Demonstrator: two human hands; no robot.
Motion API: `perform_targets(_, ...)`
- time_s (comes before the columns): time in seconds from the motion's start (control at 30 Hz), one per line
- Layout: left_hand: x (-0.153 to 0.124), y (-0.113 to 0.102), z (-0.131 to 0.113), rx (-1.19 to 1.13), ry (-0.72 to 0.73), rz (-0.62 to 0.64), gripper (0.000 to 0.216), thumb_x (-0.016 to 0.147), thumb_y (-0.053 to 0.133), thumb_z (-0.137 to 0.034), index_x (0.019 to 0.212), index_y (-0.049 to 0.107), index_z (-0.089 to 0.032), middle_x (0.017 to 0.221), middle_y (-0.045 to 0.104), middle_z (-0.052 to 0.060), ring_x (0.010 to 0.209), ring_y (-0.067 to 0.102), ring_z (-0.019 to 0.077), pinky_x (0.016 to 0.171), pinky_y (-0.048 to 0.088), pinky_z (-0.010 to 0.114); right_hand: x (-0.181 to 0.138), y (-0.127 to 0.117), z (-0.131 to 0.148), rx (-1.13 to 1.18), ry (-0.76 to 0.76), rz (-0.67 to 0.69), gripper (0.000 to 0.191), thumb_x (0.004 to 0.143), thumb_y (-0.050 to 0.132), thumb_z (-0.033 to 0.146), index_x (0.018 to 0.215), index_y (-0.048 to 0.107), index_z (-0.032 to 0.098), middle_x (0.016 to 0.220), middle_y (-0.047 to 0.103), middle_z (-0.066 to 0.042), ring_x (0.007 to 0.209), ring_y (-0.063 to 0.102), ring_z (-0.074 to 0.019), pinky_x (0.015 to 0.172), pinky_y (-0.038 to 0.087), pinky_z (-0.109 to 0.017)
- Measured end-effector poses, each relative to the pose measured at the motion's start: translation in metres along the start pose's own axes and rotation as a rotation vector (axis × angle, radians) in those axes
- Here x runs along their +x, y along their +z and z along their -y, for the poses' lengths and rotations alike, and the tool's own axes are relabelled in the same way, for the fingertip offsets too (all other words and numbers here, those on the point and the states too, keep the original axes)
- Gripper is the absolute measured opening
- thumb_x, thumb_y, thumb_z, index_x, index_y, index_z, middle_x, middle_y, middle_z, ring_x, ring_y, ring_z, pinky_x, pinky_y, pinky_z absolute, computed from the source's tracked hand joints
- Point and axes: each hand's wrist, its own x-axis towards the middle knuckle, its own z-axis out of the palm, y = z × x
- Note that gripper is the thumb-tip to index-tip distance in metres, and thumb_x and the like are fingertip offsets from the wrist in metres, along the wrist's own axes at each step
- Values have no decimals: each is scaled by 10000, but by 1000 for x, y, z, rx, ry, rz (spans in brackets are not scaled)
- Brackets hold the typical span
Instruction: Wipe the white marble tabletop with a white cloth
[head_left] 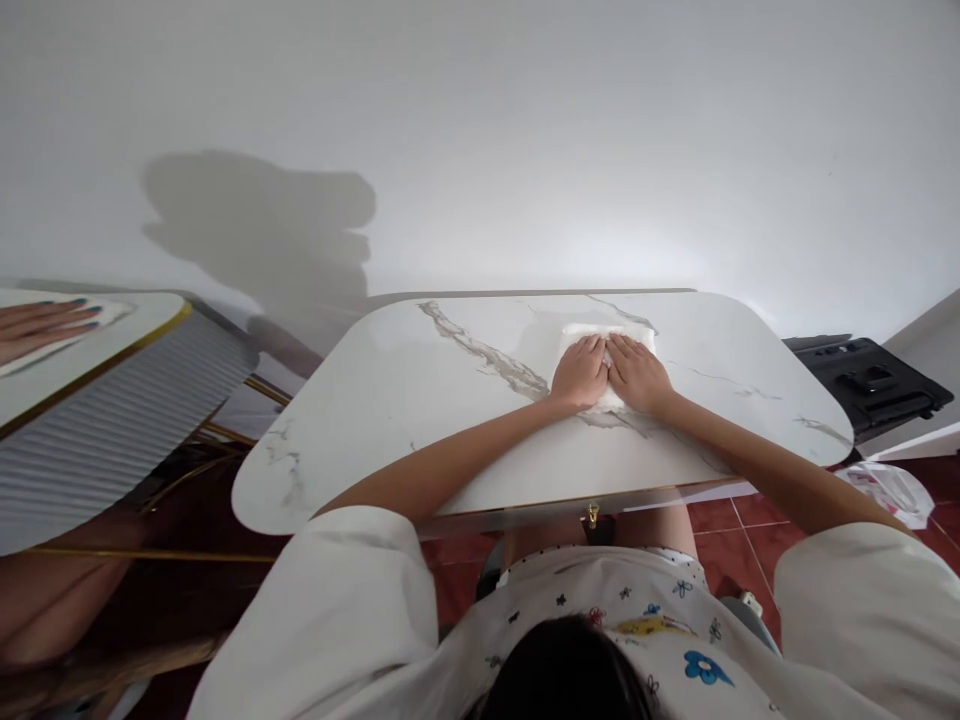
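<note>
A white folded cloth (609, 330) lies on the white marble-patterned table (480, 440), right of its middle. Both hands rest on top of it, side by side, with the fingertips pointing forward and almost meeting. My left hand (580, 373) presses flat on the cloth's left half, fingers extended. Flat on the right half is my right hand (639, 374), its fingers also stretched out. Neither hand is wrapped around anything. The cloth shows beyond the fingertips and between the wrists; the rest is covered by the hands.
At the left, another person's hand (45, 326) lies on a white cloth on a second table (157, 310). A white wall (525, 150) runs behind. A black case (874, 385) and a plastic bag (889, 490) are at the right. Below the tabletop is a gold knob (593, 515).
</note>
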Motion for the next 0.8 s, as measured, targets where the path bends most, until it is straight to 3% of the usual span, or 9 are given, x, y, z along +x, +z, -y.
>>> perform_targets(0.23,-36,-7,-18,-46,-3,39,490,866,355,-149,1335,452,-47,1429,438,169,1351,367,267,1143,288,401,-39,-12,19,-21,-19,5,537,908,317,233,1380,425,-1,1453,408,-177,1352,367,-280,1123,289,-421)
perform_targets(0.43,-64,-9,-35,-132,-13,29,531,823,371,-160,1346,453,-109,1433,443,143,1355,364,261,1146,287,432,-74,-21,26,24,-50,-20,537,910,334,268,1414,412,100,1451,421,-131,1357,365,-268,1107,326,-467)
perform_targets(0.53,-76,-8,-49,-192,-34,48,561,803,380,-164,1360,440,-124,1440,435,137,1364,353,259,1148,286,449,-92,-28,24,39,-63,-14,544,921,320,287,1422,400,91,1463,400,-133,1367,349,-264,1108,336,-463)
perform_targets(0.67,-80,-3,-72,-263,-50,70,584,797,381,-176,1380,423,-168,1459,418,101,1380,329,246,1153,287,442,-113,-37,12,32,-70,1,549,931,323,311,1448,364,132,1474,382,-109,1376,330,-250,1109,348,-462)
perform_targets(0.8,-65,5,-90,-288,1,97,590,794,361,-167,1380,421,-178,1464,416,74,1390,312,224,1167,265,424,-124,-40,-9,-3,-15,2,554,930,334,324,1451,359,136,1473,386,-102,1378,327,-243,1114,349,-451)
